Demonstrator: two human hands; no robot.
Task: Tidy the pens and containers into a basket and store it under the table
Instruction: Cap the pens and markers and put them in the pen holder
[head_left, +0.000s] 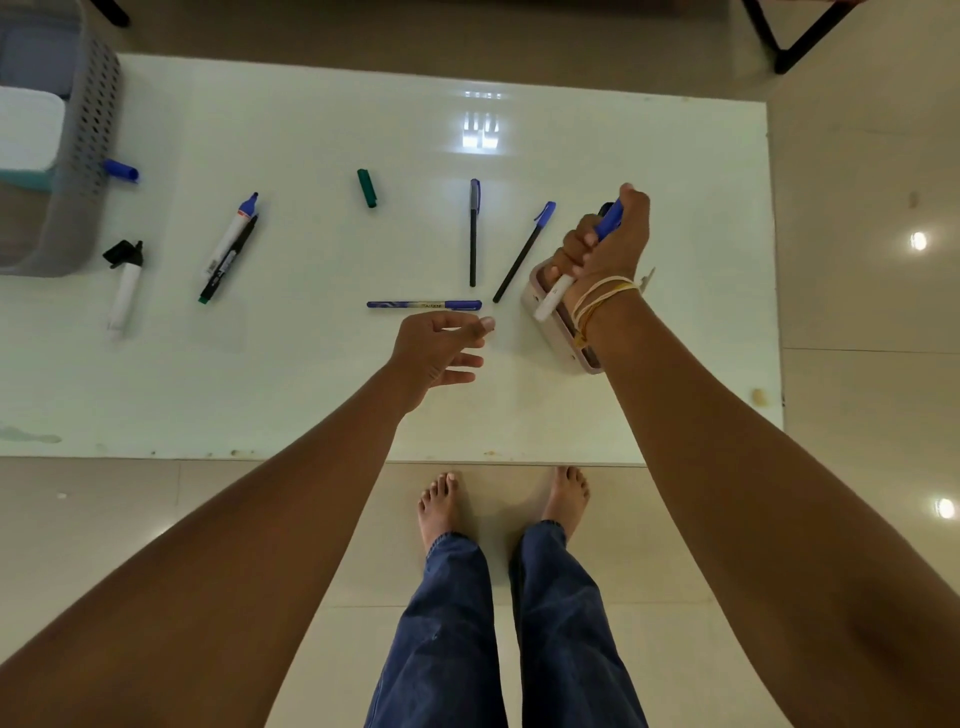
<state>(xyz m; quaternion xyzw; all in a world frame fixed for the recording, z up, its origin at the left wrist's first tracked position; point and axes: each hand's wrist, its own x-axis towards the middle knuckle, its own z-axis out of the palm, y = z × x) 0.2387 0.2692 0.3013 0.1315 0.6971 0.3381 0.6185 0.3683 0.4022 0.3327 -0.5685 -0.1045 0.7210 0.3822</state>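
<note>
My right hand (610, 244) grips a white marker with a blue cap (609, 221) above a beige rectangular container (556, 332) at the table's right. My left hand (441, 353) hovers open just below a blue pen (423, 305) lying flat. Two dark pens (473, 234) (522, 254) lie beside it. Further left are a blue-capped marker (232, 234) with a black one (228, 262), and an uncapped white marker (124, 291) beside its black cap (120, 252). A green cap (367, 188) and a blue cap (120, 170) lie loose. The grey perforated basket (88, 156) stands at far left.
The white table (311, 395) ends just before my bare feet (504, 504). Inside the basket a white and teal container (28, 135) shows. A black furniture frame (795, 47) stands on the tiled floor at the top right.
</note>
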